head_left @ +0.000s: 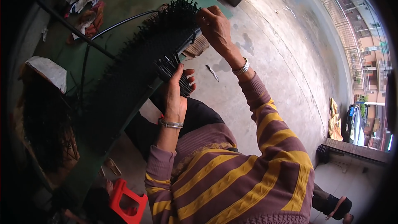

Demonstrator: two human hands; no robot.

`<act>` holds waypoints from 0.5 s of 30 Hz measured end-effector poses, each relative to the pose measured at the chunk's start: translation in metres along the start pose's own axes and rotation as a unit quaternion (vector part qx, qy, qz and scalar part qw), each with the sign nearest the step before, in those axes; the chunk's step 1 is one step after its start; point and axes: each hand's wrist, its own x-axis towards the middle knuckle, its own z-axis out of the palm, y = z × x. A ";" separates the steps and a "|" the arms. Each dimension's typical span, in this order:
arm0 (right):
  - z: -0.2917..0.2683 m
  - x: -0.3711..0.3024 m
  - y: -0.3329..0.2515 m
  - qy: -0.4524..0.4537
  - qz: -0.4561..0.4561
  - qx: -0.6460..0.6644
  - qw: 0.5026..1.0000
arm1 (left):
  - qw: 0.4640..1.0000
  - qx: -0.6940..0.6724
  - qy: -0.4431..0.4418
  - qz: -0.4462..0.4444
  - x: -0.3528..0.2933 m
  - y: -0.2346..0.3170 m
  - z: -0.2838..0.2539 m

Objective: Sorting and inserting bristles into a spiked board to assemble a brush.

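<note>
A bundle of thin black strips (pixel 165 65) sticks out of my left hand (pixel 176 99), whose fingers and thumb are closed around it. Beside that hand a long dark panel (pixel 124 87) slants from lower left to upper right. Its upper end bristles with a dense clump of short black strips (pixel 178 14). My right hand (pixel 216 29) is at that upper end, thumb and fingers pinched together against the panel's edge. What the pinch holds is too dark and small to make out.
Black tubing (pixel 74 31) runs behind the panel. At left, a container (pixel 45 128) holds dark material, near a white sheet (pixel 49 72). Crumpled cloths (pixel 89 20) lie upper left. A red plastic stool (pixel 118 191) stands below; another person (pixel 338 205) appears lower right.
</note>
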 end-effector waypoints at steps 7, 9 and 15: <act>0.000 -0.004 -0.007 0.003 -0.058 -0.114 0.992 | 1.000 0.004 0.001 0.011 -0.006 0.001 0.005; -0.009 -0.011 -0.015 -0.081 0.004 -0.022 0.996 | 1.000 0.007 -0.002 0.016 -0.007 0.001 0.005; -0.027 -0.035 -0.054 -0.362 0.133 0.316 0.867 | 0.998 0.048 0.006 0.037 -0.012 0.002 0.002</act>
